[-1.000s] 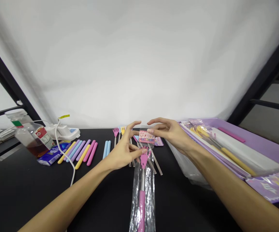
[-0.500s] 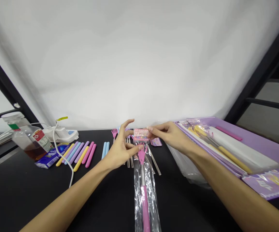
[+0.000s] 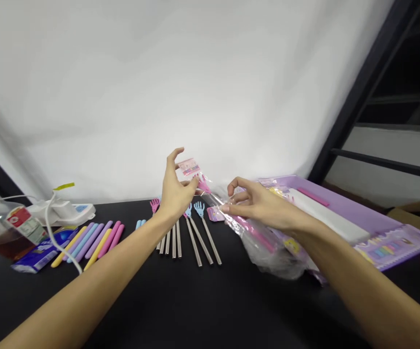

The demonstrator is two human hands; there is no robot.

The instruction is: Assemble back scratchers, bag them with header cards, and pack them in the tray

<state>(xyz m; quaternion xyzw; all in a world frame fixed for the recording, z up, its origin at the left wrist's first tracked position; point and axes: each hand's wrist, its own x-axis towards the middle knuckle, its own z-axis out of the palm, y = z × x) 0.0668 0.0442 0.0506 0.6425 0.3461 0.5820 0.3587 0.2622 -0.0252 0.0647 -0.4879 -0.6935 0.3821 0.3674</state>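
A pink back scratcher (image 3: 204, 186) lies inside a clear plastic bag, slanting down to the right above the table. A small pink printed card (image 3: 189, 166) shows at the bag's top end. My left hand (image 3: 178, 189) pinches the bag by the hand-shaped head, with the index finger raised. Around the shaft, my right hand (image 3: 258, 203) has its thumb and curled fingers closed on the bag. Behind my left hand lie several metal-shafted back scratchers, one with a blue head (image 3: 199, 208) and one with a pink head (image 3: 155, 204).
Coloured handles (image 3: 99, 242) lie at left, beside a blue packet (image 3: 44, 249), a plastic bottle (image 3: 9, 232) and a white power strip (image 3: 82, 213) with a cable. A purple box (image 3: 340, 206) with bagged items stands at right. Another small card (image 3: 215, 214) lies on the black table.
The bagged scratcher has been lifted and tilted, its lower end swinging right toward the box. My right hand has moved from the card down to the shaft. The view has turned right.
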